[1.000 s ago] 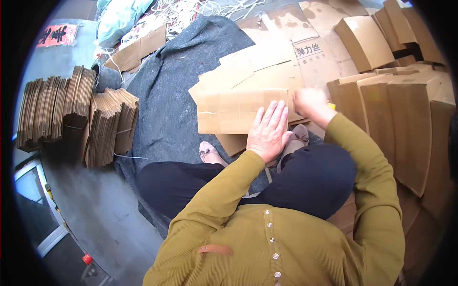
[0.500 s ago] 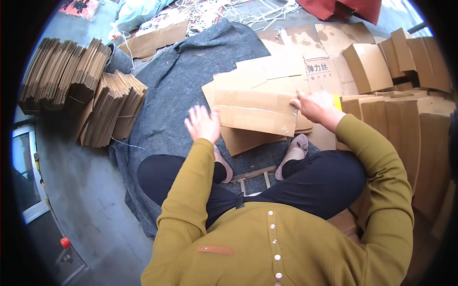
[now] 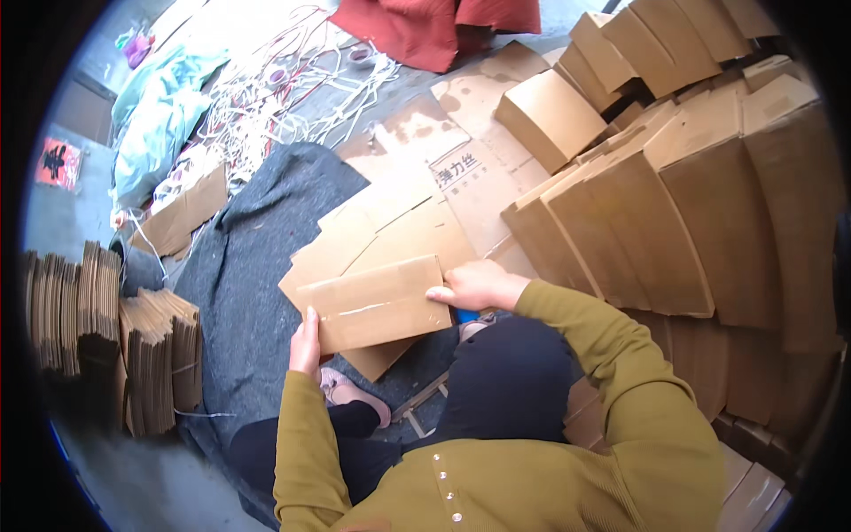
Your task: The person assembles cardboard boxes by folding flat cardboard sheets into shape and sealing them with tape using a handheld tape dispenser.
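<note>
A small brown cardboard box point(image 3: 377, 306) is held level between my two hands, a strip of clear tape running along its upward face. My left hand point(image 3: 306, 344) grips its left end, thumb along the edge and the other fingers hidden. At the opposite end my right hand point(image 3: 480, 285) holds the edge, with its thumb on the face and the fingers curled behind. Below and beyond the box lie loose flat cardboard sheets point(image 3: 403, 232) in an overlapping pile. A bit of blue point(image 3: 465, 315) shows under my right hand.
Rows of brown cardboard boxes point(image 3: 620, 222) stand close on the right. Bundles of flattened cardboard point(image 3: 160, 355) stand at the left. A dark grey blanket point(image 3: 257, 257) covers the floor before me. Tangled white straps point(image 3: 266, 106) and red cloth point(image 3: 434, 31) lie farther off.
My left hand, apart from the box with fingers spread before, now grips its left end. My right hand keeps hold of the other end. The view has turned to the right.
</note>
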A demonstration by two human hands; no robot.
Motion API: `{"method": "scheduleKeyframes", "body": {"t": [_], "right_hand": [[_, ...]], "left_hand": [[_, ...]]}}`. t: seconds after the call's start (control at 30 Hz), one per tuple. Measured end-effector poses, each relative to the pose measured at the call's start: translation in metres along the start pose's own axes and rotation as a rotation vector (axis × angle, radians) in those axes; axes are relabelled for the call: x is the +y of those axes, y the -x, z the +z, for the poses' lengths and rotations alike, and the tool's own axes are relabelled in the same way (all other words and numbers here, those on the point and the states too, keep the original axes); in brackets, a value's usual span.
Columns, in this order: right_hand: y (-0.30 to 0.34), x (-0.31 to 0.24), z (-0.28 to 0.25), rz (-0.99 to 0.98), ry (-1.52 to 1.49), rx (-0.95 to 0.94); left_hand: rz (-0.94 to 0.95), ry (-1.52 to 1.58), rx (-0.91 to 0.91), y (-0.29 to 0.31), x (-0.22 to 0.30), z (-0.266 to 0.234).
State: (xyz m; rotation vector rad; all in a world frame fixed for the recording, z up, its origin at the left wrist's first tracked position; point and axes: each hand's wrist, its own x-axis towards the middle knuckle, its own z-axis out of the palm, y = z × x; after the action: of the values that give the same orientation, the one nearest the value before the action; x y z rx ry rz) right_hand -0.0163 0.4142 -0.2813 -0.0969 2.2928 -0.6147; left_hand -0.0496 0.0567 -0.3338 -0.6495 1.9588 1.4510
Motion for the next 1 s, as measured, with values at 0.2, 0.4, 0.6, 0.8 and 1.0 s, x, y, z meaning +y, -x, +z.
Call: {"method": "scheduleKeyframes", "body": {"t": [0.2,0.4,0.6,0.8,1.0], "right_hand": [[0.023,0.021,-0.015,0.089,-0.131,0.456],[0.009,0.042,-0.032,0.185,-0.249,0.900],[0.027,0.069,-0.047,0.393,-0.679,1.291],[-0.004,0.092,0.057,0.259,-0.928,0.929],[-0.021,0.107,0.123,0.423,-0.982,0.489]], "left_hand": [[0.598,-0.261,0.148,-0.016,0.078,0.028],[0.698,0.323,-0.320,-0.095,0.164,0.076],[0.825,0.545,-0.398,-0.145,0.292,0.258],[0.136,0.382,-0.684,-0.136,0.236,0.389],[0.005,0.331,-0.715,-0.178,0.186,0.368]]}}
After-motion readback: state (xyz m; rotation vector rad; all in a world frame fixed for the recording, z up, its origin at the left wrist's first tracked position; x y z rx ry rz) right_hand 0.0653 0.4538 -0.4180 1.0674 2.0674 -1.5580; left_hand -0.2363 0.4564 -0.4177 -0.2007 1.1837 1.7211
